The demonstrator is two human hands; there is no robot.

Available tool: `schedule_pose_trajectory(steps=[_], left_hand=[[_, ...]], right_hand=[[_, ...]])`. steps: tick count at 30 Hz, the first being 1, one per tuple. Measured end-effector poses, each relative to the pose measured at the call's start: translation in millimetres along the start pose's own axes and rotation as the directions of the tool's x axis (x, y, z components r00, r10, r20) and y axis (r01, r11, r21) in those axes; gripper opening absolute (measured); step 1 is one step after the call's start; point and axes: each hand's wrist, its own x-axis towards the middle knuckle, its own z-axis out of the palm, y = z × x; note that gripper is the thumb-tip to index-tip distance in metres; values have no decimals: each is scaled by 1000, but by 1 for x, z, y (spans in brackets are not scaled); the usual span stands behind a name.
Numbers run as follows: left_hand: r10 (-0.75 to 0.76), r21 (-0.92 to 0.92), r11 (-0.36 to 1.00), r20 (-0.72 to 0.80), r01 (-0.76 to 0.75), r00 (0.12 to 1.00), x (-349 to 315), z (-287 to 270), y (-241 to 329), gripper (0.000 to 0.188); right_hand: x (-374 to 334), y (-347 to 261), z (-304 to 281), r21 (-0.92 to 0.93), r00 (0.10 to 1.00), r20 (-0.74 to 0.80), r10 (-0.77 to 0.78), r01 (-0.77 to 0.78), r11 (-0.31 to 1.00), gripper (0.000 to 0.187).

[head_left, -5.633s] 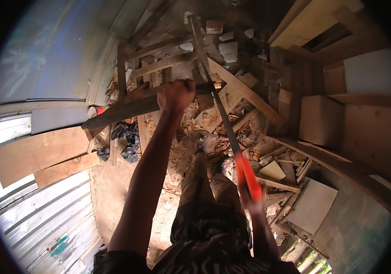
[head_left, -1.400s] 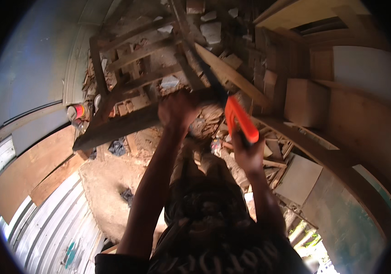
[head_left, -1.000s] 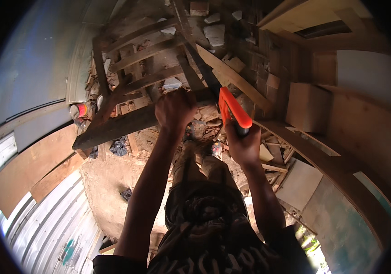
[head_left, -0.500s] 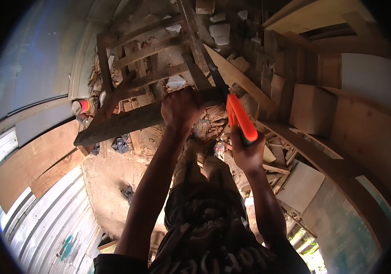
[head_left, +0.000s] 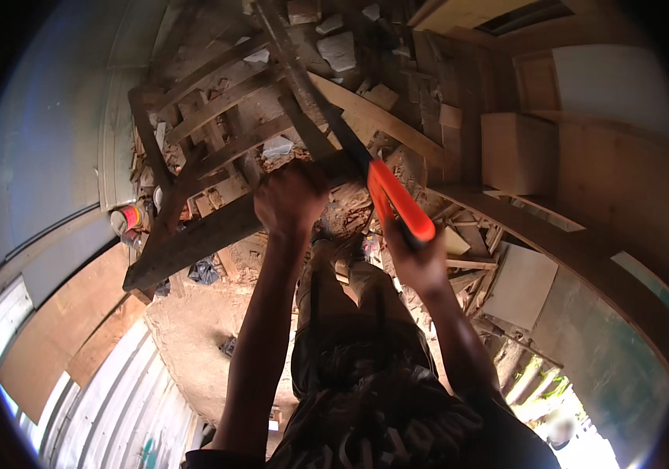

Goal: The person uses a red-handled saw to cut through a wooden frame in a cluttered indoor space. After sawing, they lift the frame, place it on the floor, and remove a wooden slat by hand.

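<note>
My left hand (head_left: 291, 197) is closed over a thick wooden plank (head_left: 202, 238), pressing down near its right part. That plank runs across the near side of a slatted wooden frame (head_left: 233, 102). In my right hand (head_left: 416, 262) is a handsaw (head_left: 405, 205) with a bright orange handle, gripped at its rear end. Its dark blade slants up and to the left, lying across the plank's right end, to the right of my left hand. Shadow hides where the teeth meet the wood, so the cut itself cannot be made out.
Wood scraps and broken stone pieces (head_left: 338, 51) litter the ground. A paint can (head_left: 125, 220) and a black plastic bag (head_left: 203, 271) lie at the left. Long boards (head_left: 561, 250) and a brown box (head_left: 516, 152) line the right side; corrugated metal sheet (head_left: 127, 399) stands at lower left.
The view has turned slightly, shifting the frame and plank leftward in the picture. The saw lies more slanted, with more blade showing past its handle. My left hand keeps its hold on the plank.
</note>
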Motion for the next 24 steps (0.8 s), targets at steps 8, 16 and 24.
schedule_pose_trajectory(steps=[8, 16, 24], left_hand=[[64, -56, 996, -72, -68, 995, 16, 4, 3, 36], [46, 34, 998, -16, -45, 999, 9, 0, -5, 42], [167, 3, 986, -144, -168, 975, 10, 12, -2, 35]], right_hand=[[-93, -7, -76, -7, 992, -120, -33, 32, 999, 18], [-59, -1, -38, -373, 955, 24, -295, 282, 884, 9], [-36, 48, -44, -417, 917, 95, -389, 391, 821, 3]])
